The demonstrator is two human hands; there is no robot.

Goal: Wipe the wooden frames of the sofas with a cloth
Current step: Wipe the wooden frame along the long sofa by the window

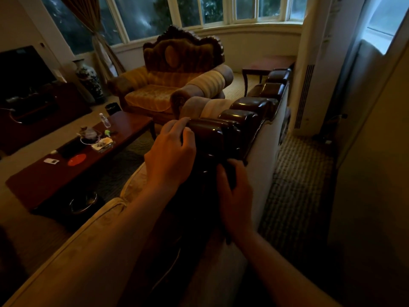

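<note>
My left hand (170, 151) curls its fingers over the sofa's dark wooden frame (243, 116) while my right hand (234, 191) grips a dark cloth (199, 173) against it

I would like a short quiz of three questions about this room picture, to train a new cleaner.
1. True or false: both hands are on the carved wooden top rail of the near sofa.
2. Which stands on the coffee table? A) a plastic bottle B) a lamp C) a stack of books
3. Fill in: the ornate armchair stands in front of the bay ______.

Key:
1. True: the left hand grips the glossy rail from the seat side, and the right hand holds its near end. A cloth cannot be made out in the dim light.
2. A, the plastic bottle.
3. window.
</note>
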